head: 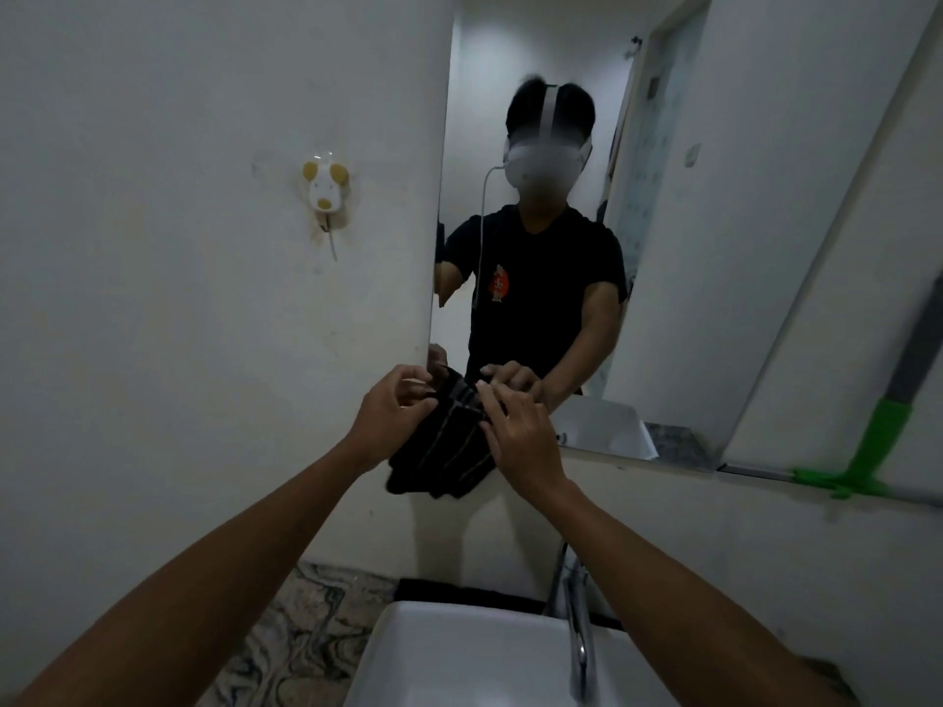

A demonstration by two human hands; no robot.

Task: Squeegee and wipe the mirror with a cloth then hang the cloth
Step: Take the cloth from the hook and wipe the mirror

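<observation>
Left hand (390, 405) and right hand (515, 431) fingers curled, gripping black cloth (444, 451) between them | against mirror (663, 247) lower-left edge | green squeegee (877, 441) well right of fingers | no legible writing.

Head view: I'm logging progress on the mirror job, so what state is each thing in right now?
Cloth: dark, bunched, held up by both hands at the mirror's lower left corner.
Left hand: grips the cloth.
Right hand: fingers on the cloth's top edge, gripping it.
Mirror: on the wall; wetness cannot be told.
Squeegee: green, set down, standing at the mirror's right.
Wall hook: nothing hanging on it.
Tap: no water seen running.
</observation>
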